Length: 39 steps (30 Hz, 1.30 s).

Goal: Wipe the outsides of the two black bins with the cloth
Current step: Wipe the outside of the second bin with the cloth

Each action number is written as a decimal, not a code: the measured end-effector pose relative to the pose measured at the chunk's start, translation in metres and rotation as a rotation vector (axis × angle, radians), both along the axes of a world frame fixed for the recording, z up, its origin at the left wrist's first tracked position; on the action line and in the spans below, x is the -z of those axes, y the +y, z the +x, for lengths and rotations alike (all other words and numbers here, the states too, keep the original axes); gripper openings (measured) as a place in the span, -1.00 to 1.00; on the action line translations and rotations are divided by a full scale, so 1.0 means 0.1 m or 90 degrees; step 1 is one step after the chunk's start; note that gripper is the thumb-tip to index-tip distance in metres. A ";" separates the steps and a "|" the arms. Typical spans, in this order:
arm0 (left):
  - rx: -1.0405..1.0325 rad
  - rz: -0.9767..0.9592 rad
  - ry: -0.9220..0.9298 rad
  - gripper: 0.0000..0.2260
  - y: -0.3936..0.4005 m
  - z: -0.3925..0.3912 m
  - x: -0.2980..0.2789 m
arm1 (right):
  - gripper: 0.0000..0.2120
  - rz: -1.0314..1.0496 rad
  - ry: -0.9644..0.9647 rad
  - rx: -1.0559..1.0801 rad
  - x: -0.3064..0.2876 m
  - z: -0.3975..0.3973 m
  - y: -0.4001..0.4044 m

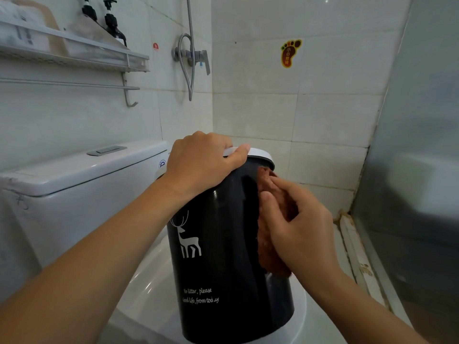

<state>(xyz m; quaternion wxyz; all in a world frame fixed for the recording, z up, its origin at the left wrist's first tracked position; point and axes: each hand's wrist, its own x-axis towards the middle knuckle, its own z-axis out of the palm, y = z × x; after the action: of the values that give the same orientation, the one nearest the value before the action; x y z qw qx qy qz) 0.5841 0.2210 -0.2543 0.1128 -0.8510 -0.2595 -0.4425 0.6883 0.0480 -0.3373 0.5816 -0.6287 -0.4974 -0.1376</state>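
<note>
wiping was under way on one bin (218, 244), which stood on the toilet lid (149, 281); left hand (198, 165) gripped its white rim, right hand (295, 227) fingers pressed the cloth (270, 259) flat to its side; next, probably turn the bin

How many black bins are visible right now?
1. A single black cylindrical bin with a white rim and deer print stands on the closed white toilet lid, between both hands. The task mentions two bins; the second is out of view.
</note>
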 end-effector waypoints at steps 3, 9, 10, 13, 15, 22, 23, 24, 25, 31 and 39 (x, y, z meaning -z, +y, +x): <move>-0.011 0.007 0.000 -0.40 0.02 0.02 0.01 | -0.61 -0.097 -0.082 -0.101 -0.04 -0.09 -0.01; -0.002 -0.010 -0.015 -0.42 0.14 -0.08 0.01 | -0.36 -0.231 -0.245 -0.148 0.05 0.11 -0.11; 0.004 -0.014 -0.015 -0.42 0.15 -0.09 0.01 | -0.38 -0.231 -0.263 -0.135 0.06 0.11 -0.11; 0.024 -0.017 -0.022 -0.42 0.12 -0.08 0.02 | -0.37 -0.185 -0.363 -0.058 0.14 0.11 -0.08; 0.027 -0.012 -0.024 -0.42 0.09 -0.06 0.02 | -0.38 -0.128 -0.398 -0.014 0.18 0.12 -0.05; 0.014 -0.027 -0.024 -0.42 0.11 -0.08 0.02 | -0.62 -0.143 -0.183 0.034 0.23 0.32 0.02; 0.015 -0.024 -0.025 -0.42 0.11 -0.08 0.02 | -0.64 -0.144 -0.128 0.032 0.24 0.34 0.03; 0.016 -0.021 -0.025 -0.42 0.11 -0.07 0.02 | -0.64 -0.142 -0.078 0.027 0.25 0.34 0.03; 0.015 -0.019 -0.026 -0.42 0.11 -0.06 0.03 | -0.61 -0.135 -0.040 0.019 0.26 0.34 0.03; 0.007 -0.015 -0.015 -0.40 0.13 -0.04 0.03 | -0.56 -0.119 0.009 0.007 0.25 0.29 0.03; 0.001 -0.030 -0.025 -0.43 0.20 -0.11 0.03 | -0.55 -0.231 0.047 -0.119 0.16 0.39 -0.10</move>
<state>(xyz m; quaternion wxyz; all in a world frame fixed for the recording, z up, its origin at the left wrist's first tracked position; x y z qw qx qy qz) 0.5734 0.2406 -0.2578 0.0871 -0.8445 -0.2716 -0.4532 0.7273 0.0378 -0.3530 0.4870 -0.6789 -0.5485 0.0319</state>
